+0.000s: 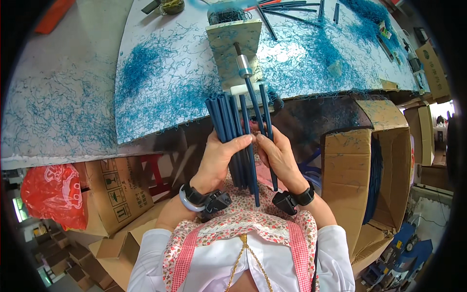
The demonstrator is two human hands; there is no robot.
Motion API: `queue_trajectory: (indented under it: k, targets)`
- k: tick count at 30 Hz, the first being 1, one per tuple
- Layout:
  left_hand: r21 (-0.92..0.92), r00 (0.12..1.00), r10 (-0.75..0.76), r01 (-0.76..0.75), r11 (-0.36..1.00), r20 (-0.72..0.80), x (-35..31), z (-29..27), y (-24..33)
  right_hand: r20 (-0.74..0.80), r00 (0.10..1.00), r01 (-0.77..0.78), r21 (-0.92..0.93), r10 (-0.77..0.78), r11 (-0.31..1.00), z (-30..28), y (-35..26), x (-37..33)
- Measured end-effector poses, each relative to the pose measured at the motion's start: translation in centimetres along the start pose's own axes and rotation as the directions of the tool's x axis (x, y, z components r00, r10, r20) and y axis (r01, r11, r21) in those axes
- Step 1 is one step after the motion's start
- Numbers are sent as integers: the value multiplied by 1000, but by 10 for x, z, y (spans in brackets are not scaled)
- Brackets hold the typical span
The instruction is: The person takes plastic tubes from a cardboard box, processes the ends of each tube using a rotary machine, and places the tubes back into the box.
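Note:
My left hand [215, 156] is wrapped round a bundle of dark blue plastic tubes [224, 117], its thumb lying across them. My right hand [281, 155] closes on a single blue tube [266, 108] that slants down past the palm. Between the hands, another blue tube [253, 97] reaches up to the metal tip [242, 63] of a spindle on a small bench machine [233, 36]; its upper end meets that tip. Both thumbs nearly touch near this middle tube. The fingers behind the tubes are partly hidden.
Curly blue shavings [141, 68] cover much of the white worktop [189, 46]. Several loose tubes [292, 7] lie at the far side. An open cardboard box [345, 165] holding blue tubes stands at right. At left are a red plastic bag [53, 194] and a carton [116, 190].

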State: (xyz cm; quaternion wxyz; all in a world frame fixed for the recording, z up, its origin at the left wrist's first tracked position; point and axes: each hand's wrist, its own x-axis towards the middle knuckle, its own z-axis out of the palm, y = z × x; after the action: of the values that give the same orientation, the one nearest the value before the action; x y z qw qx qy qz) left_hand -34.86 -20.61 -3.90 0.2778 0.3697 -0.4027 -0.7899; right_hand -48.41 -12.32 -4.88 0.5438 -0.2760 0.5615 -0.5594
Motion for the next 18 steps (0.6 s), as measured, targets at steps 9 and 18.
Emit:
queue_trajectory:
  k: [9,18]
  targets:
    - [-111,999,-12,17,994,42,20,4,-9,-131,987,92,1,-91,996,14,5,-25]
    - [-68,997,-58,61,996,45,-9,8,1,-171,981,96,-1,-95,995,13,0,-18]
